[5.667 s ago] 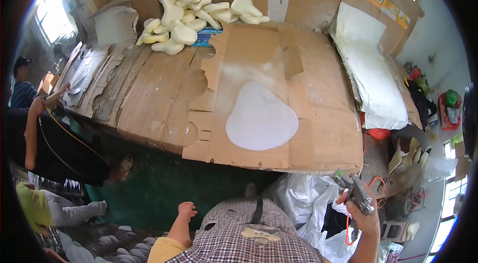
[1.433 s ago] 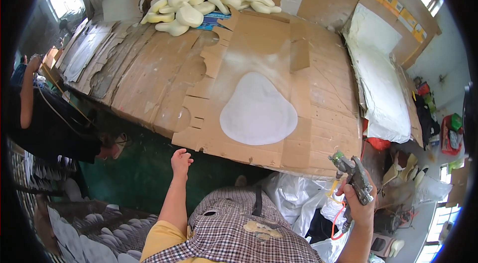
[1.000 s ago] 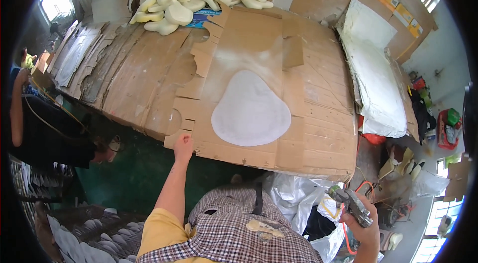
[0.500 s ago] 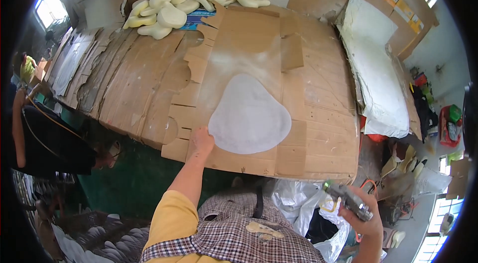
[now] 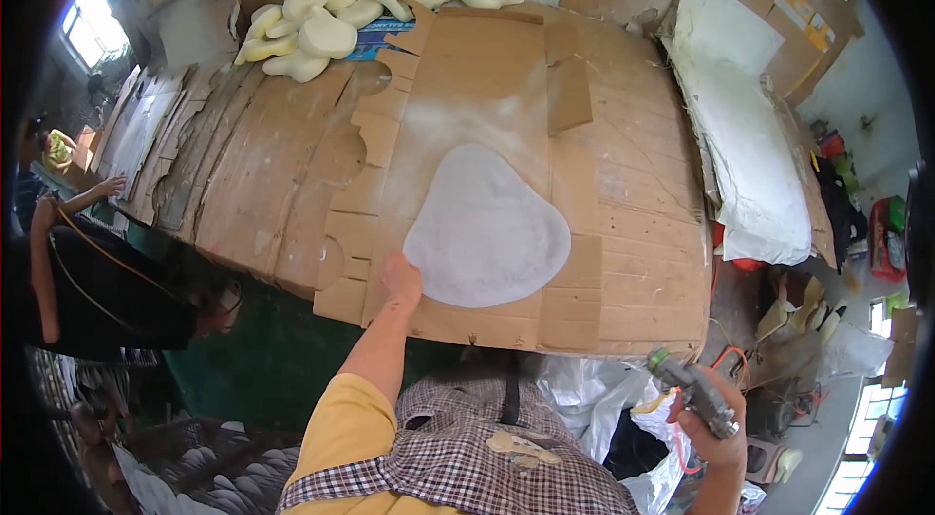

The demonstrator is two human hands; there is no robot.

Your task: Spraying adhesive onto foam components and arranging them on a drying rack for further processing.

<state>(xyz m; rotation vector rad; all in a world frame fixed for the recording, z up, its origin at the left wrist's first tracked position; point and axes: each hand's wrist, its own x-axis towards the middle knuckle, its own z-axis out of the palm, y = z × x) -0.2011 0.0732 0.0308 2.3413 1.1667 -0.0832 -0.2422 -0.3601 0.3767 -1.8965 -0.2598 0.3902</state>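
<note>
A flat, rounded-triangular grey-white sheet lies on brown cardboard, its narrower end pointing away from me. At its left edge is my left hand, closed with the fingertips at the rim; it seems to pinch the edge, though the fingertips are partly hidden. To the right, beyond the table's front edge, my right hand is wrapped round a metal spray gun with a green part at its front end. The gun is apart from the sheet, aimed up and to the left.
Cream saddle-shaped foam pads are heaped at the back left on a blue box. Flattened cardboard covers the table. At the right stands a white-covered board. Plastic bags hang below the front edge. Another person's hand shows at far left.
My right hand has moved slightly right and down with the spray gun. My left hand stays at the sheet's edge. At far left, another person's arm now reaches onto the table.
</note>
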